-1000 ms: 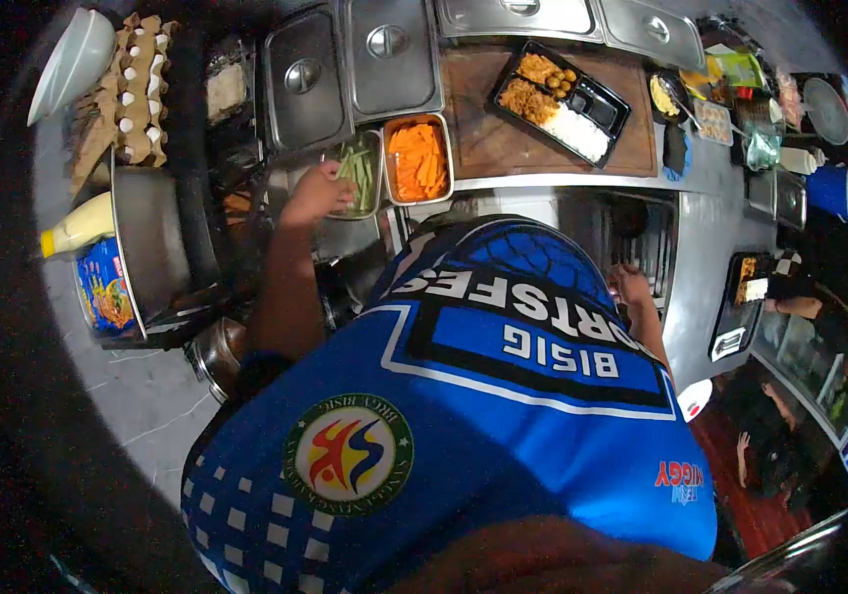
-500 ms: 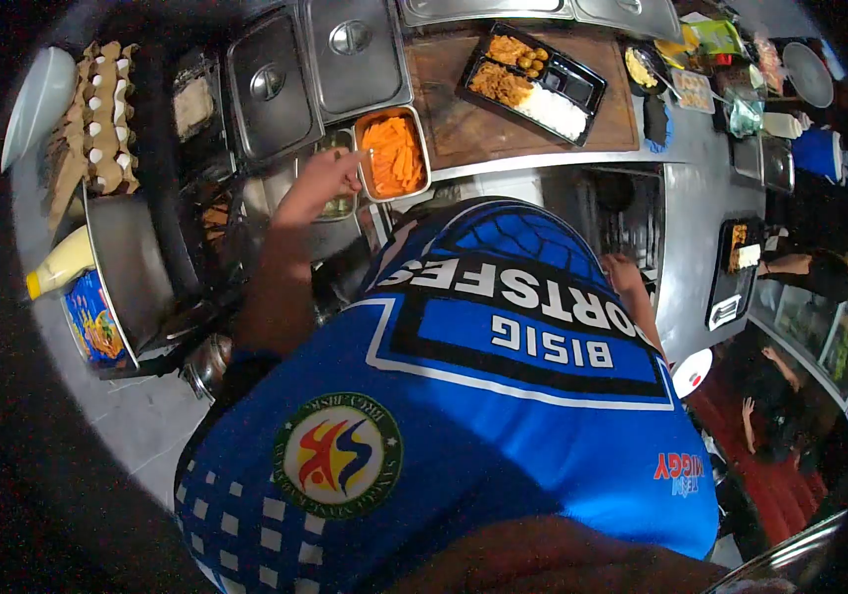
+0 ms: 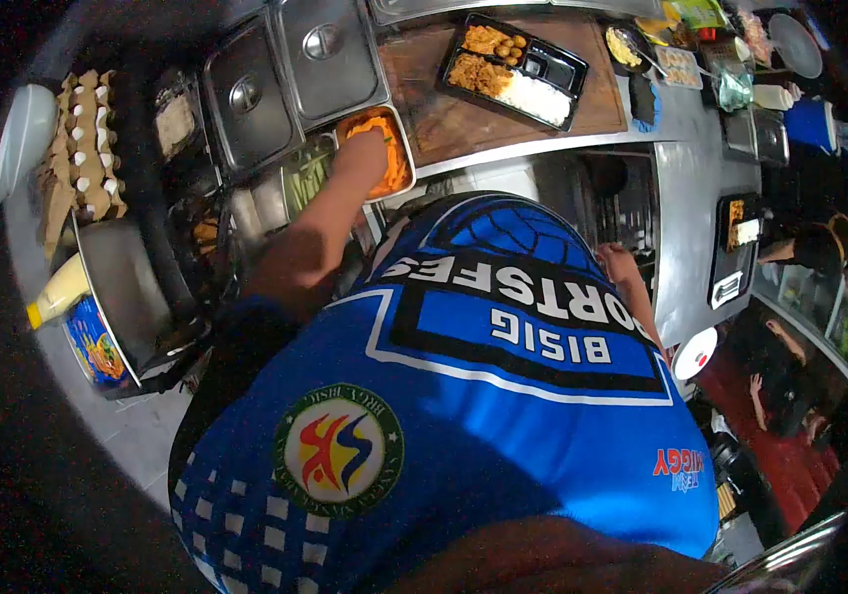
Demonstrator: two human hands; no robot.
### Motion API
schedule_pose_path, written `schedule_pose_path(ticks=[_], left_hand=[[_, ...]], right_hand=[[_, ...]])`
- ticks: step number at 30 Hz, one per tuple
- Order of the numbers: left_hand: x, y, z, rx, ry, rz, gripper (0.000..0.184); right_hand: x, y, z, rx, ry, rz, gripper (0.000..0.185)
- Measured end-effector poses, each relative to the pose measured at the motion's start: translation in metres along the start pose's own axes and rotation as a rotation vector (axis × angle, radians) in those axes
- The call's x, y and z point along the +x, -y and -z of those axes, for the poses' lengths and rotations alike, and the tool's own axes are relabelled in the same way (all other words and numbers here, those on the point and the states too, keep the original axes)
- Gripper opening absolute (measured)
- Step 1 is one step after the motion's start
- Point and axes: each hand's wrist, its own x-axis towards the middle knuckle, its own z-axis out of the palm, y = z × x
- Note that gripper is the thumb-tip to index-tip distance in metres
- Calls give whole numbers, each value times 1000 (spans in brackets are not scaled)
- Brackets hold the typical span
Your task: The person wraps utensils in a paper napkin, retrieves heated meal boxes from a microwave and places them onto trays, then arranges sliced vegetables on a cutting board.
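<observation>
My left hand (image 3: 363,153) reaches down into a metal pan (image 3: 409,173) of orange carrot sticks (image 3: 393,158). Its fingers are down among the sticks, so their grip is hidden. Beside it is a pan of pale green sticks (image 3: 307,181), perhaps cucumber. My right hand (image 3: 619,261) is low beside my shirt, near the counter's front edge; its fingers are too unclear to read. On the brown cutting board (image 3: 424,119) lies a black compartment tray (image 3: 558,74) with white rice (image 3: 533,97), shredded brown food, orange food and small round balls.
Two lidded steel pans (image 3: 249,96) stand left of the board. An egg carton (image 3: 91,148) is at far left, above a pot (image 3: 127,287) and a yellow-capped bottle (image 3: 60,289). Another filled black tray (image 3: 736,247) lies at right, near other people.
My left hand has moved right, from above the pan of green sticks into the carrot sticks. The view has shifted slightly. My right hand stays near the same place.
</observation>
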Motion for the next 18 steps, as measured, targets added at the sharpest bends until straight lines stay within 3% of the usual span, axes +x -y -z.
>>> schedule_pose_path(ticks=[2, 14, 18], left_hand=[[2, -1, -2, -54, 5, 12, 32], [29, 24, -8, 0, -17, -134, 41], [23, 24, -3, -15, -92, -175, 32]], right_hand=[[-12, 32, 0, 683, -105, -424, 38], [-13, 0, -32, 743, -107, -426, 39], [-16, 9, -28, 717, -96, -441, 40]])
